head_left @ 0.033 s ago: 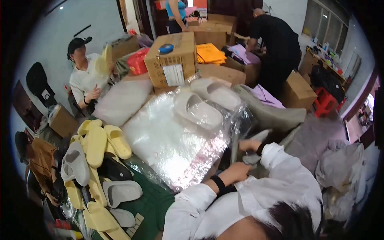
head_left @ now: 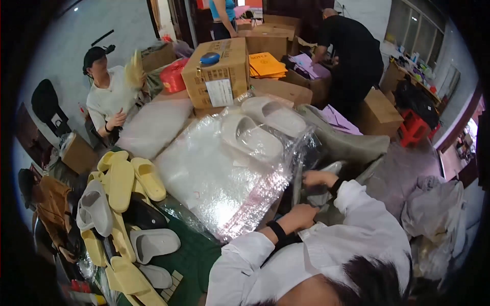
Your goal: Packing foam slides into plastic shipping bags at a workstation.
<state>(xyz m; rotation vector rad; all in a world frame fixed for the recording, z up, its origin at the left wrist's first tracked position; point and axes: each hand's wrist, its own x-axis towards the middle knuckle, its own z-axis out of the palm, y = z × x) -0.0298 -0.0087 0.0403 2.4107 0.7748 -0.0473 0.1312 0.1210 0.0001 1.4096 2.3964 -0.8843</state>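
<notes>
Low on the near right side of the work surface, a crinkled clear plastic bag point(head_left: 317, 195) with something greyish in it lies between my two hands. My right hand point(head_left: 319, 178) pinches its far end, fingers pressed together. Closer to me, my left hand point(head_left: 302, 216) is closed at the bag's near end; its fingertips are partly hidden. Left of my hands a large silvery-clear padded plastic sheet point(head_left: 204, 173) spreads out. Two pale slippers, a nearer one point(head_left: 252, 138) and a farther one point(head_left: 278, 118), sit at its far end.
Yellow slippers point(head_left: 121, 186) and grey slippers point(head_left: 155, 241) are piled at left. A cardboard box point(head_left: 214, 74) with a blue tape roll point(head_left: 210, 58) stands beyond the sheet. One person point(head_left: 104, 92) holds a yellow slipper; another in black point(head_left: 352, 56) bends over boxes. A red stool point(head_left: 412, 127) stands right.
My right hand has shifted slightly, and the greyish piece that stuck up beside it now lies lower. My left hand has moved a little away from me.
</notes>
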